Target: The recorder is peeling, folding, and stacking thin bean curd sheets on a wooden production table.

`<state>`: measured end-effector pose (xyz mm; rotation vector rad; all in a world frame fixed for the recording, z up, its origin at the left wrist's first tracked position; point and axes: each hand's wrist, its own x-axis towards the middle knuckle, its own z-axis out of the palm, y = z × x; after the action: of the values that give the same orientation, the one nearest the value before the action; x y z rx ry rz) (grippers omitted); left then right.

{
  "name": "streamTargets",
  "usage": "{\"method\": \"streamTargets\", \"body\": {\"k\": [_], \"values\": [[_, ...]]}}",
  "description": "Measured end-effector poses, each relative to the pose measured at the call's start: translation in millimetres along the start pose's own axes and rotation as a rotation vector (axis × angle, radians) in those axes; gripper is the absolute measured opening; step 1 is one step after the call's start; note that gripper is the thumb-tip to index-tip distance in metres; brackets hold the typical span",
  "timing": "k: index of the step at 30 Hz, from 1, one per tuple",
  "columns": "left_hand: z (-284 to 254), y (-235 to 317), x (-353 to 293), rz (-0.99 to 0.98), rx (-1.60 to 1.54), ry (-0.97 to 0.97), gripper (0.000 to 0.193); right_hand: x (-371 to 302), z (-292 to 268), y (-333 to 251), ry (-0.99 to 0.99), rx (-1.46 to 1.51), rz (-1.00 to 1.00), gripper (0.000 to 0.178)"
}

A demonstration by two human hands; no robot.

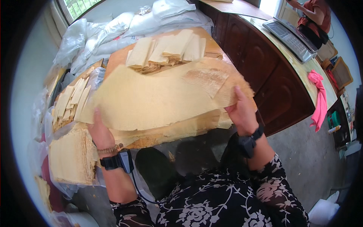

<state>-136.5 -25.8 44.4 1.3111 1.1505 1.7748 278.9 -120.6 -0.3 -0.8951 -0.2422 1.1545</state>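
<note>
A large, thin, pale-yellow sheet point(147, 98) with ragged edges spans the space between my hands; I cannot tell its material. My left hand point(100, 130) pinches its left end, thumb on top. At the right end, my right hand point(242, 113) grips the edge, thumb up and fingers underneath. A browner, rough patch point(206, 79) lies toward the sheet's right side. More such sheets point(170, 135) are layered below it on an orange-brown board point(115, 62). Beyond the held sheet sits a pile of folded strips point(166, 49) of similar material.
To the left, a squared stack of sheets point(72, 156) stands near more folded strips point(72, 100). White plastic sacks point(140, 24) fill the back. At right are a dark wooden cabinet point(257, 68), a pink cloth point(320, 96) and a grey scale-like device point(289, 39). Another person point(315, 17) stands far right.
</note>
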Motion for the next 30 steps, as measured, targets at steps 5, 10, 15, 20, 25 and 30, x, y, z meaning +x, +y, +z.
{"method": "streamTargets", "body": {"k": [5,10,15,20,25,30], "values": [[-10.4,-5.9,-28.5,-0.124,-0.172,0.073,0.039,-13.7,-16.7,3.3,-0.039,0.196,-0.014,0.041],[-26.3,-75.2,-51.4,-0.672,-0.261,0.156,0.035,-1.5,-6.8,6.7,0.183,0.085,0.047,0.040],[-38.4,-92.7,-54.3,-0.651,-0.406,0.040,0.036,27.9,52.2,-55.1,-0.243,-0.122,-0.108,0.036],[-31.8,-91.1,-48.2,-0.764,-0.324,0.100,0.036,33.3,130.5,-91.2,-0.426,-0.560,-0.491,0.032],[-31.6,-87.5,-49.3,-0.767,-0.360,0.075,0.039,20.6,160.4,-113.0,-0.441,-0.458,-0.428,0.034],[-31.6,-67.6,-47.3,-0.747,-0.334,-0.051,0.043,21.3,153.4,-133.1,-0.249,-0.221,-0.296,0.033]]}}
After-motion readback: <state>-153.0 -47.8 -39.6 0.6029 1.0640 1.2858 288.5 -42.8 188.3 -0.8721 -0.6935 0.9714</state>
